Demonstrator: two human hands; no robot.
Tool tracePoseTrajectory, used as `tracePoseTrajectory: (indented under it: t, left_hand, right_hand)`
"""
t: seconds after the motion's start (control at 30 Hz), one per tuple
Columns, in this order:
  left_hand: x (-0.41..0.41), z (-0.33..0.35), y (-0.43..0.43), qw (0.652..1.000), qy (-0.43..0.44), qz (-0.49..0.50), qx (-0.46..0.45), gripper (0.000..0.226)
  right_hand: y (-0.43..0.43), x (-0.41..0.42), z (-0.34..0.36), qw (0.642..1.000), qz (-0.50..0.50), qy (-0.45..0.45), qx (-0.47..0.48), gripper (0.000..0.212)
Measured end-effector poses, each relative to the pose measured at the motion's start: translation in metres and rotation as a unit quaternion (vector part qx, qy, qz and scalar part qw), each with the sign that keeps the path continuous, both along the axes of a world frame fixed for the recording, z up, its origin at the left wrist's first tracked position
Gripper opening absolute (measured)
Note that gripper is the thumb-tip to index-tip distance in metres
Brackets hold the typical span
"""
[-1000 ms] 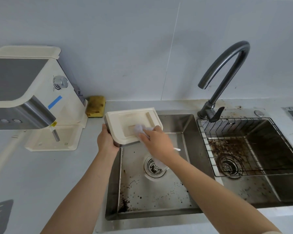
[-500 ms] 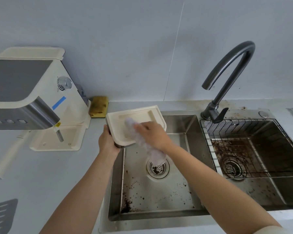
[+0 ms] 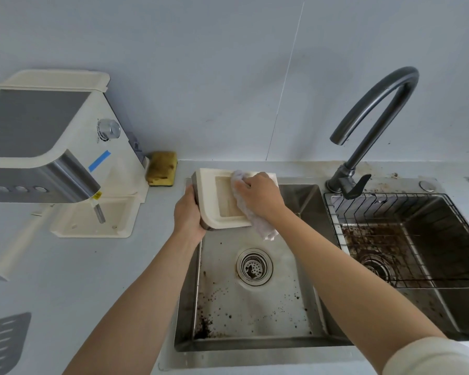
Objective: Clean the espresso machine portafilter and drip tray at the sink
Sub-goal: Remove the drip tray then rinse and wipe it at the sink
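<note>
A cream drip tray (image 3: 214, 198) is held tilted over the back left corner of the left sink basin (image 3: 255, 315). My left hand (image 3: 188, 212) grips the tray's near left edge. My right hand (image 3: 257, 194) clutches a crumpled white cloth (image 3: 257, 221) and presses it against the tray's inner face; the cloth's tail hangs below the tray. The basin floor carries dark coffee specks around the drain (image 3: 254, 267). No portafilter shows.
The cream espresso machine (image 3: 52, 147) stands on the counter at left, a yellow sponge (image 3: 161, 168) behind it by the wall. A dark faucet (image 3: 374, 125) arches over the right basin, which holds a wire rack (image 3: 406, 239). A grey slotted grate (image 3: 3, 342) lies at the lower left.
My right hand with the cloth has swept up and right across the tray's inner face. The tray has turned more upright in my left hand, and the camera has moved closer.
</note>
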State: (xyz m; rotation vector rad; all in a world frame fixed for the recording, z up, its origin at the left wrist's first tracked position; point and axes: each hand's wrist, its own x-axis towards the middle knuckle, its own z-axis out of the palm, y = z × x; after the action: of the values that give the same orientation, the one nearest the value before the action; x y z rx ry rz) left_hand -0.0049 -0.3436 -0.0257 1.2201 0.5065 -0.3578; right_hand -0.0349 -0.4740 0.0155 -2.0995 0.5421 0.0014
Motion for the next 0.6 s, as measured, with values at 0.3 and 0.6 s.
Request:
tracePoseTrajectory:
  t: [0.3,0.6]
  left_hand:
    - [-0.003,-0.004,0.008,0.999,0.041,0.008,-0.001,0.03]
    - [-0.008,-0.011,0.012,0.999,0.038,-0.012,-0.028,0.027]
  right_hand:
    - [0.016,-0.01,0.001,0.985,0.116,0.039,0.119,0.024]
    - [0.006,-0.028,0.011,0.957,0.272,0.097,-0.027,0.032]
